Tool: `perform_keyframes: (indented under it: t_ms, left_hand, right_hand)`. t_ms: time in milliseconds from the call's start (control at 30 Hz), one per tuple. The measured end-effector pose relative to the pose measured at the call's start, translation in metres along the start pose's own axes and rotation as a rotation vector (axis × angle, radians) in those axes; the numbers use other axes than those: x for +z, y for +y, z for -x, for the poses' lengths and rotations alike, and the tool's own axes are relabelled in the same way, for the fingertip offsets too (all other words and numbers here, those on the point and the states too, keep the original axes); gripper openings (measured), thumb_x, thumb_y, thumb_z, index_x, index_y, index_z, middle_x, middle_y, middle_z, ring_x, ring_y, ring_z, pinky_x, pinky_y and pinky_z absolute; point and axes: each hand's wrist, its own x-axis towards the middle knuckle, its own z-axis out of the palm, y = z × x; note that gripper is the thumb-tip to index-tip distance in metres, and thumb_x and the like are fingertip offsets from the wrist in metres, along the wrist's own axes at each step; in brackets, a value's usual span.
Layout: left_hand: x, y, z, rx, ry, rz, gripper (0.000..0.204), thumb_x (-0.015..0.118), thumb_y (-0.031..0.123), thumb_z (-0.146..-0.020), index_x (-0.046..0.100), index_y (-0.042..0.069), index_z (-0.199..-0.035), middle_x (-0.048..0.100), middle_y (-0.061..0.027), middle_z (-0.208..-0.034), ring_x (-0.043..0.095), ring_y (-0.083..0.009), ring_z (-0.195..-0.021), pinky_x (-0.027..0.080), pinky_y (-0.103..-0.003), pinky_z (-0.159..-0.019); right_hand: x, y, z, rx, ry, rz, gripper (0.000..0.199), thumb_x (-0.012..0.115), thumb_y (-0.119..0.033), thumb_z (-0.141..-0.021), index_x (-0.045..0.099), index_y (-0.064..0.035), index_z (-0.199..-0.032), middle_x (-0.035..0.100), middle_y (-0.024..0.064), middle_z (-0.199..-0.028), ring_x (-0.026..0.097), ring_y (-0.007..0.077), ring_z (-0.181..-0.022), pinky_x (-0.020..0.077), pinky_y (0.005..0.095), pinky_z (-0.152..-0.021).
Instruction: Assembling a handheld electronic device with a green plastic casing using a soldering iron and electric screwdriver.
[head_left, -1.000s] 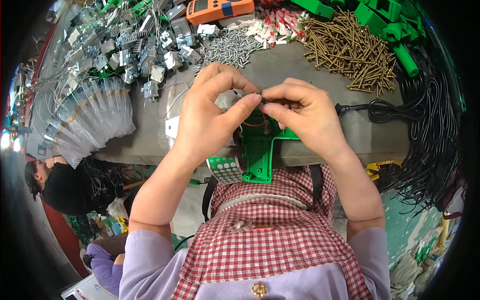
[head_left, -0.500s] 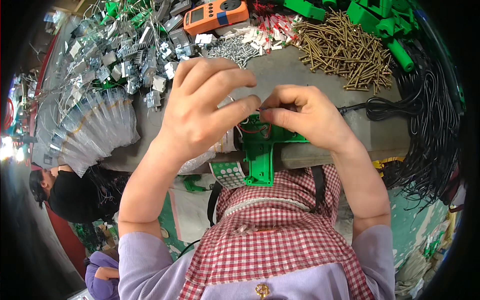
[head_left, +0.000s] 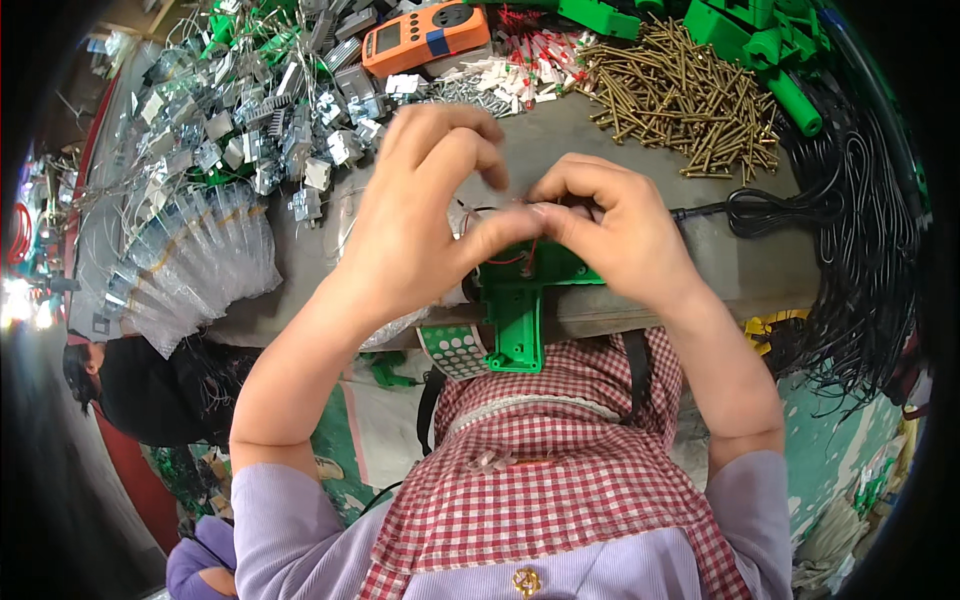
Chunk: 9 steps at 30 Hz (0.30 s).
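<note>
Head view: At the near edge of my grey workbench (head_left: 640,140), my left hand (head_left: 420,225) and right hand (head_left: 610,235) meet over a green plastic housing (head_left: 520,320) that overhangs the bench toward my checked apron (head_left: 540,470). Both hands are pinched at the fingertips on thin red wires (head_left: 510,255) rising from the housing's open top; the left thumb presses against the right forefinger right above it. Whether the wire ends are twisted together I cannot tell, since my fingers cover them.

Done well, this step looks to call for a steady pinch close to the wire ends, with the housing kept braced against the bench edge so it does not tip off, and no hard pull on such thin leads.

Beyond my hands lie a heap of brass-coloured screws (head_left: 680,95), an orange handheld meter (head_left: 425,35), a pile of small metal parts (head_left: 270,110), clear bagged packets (head_left: 190,265) to the left, and coiled black cables (head_left: 860,230) to the right.
</note>
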Motion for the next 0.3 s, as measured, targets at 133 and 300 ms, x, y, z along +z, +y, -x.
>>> perform_keyframes:
  t_ms: [133, 300]
  left_hand:
    - [-0.0046, -0.0020, -0.0031, 0.285, 0.059, -0.226, 0.026, 0.078, 0.015, -0.069, 0.062, 0.005, -0.087, 0.056, -0.0093, -0.116, 0.049, -0.0319, -0.113, 0.040, -0.043, -0.093]
    - [0.0034, -0.0058, 0.0020, -0.553, -0.300, 0.632, 0.022, 0.067, 0.029, -0.089, 0.061, 0.007, -0.089, 0.056, -0.0058, -0.124, 0.050, -0.0267, -0.112, 0.036, -0.042, -0.100]
  right_hand:
    - [-0.0039, 0.0073, -0.0021, 0.123, -0.111, -0.251, 0.011, 0.067, -0.008, -0.080, 0.063, 0.0009, -0.084, 0.058, 0.0070, -0.075, 0.058, 0.0173, -0.066, 0.0453, 0.0317, -0.062]
    - [0.0018, 0.0022, 0.0028, -0.337, 0.074, 0.253, 0.012, 0.065, -0.005, -0.074, 0.054, -0.0019, -0.077, 0.055, 0.0095, -0.078, 0.053, 0.0302, -0.082, 0.0437, 0.0397, -0.070]
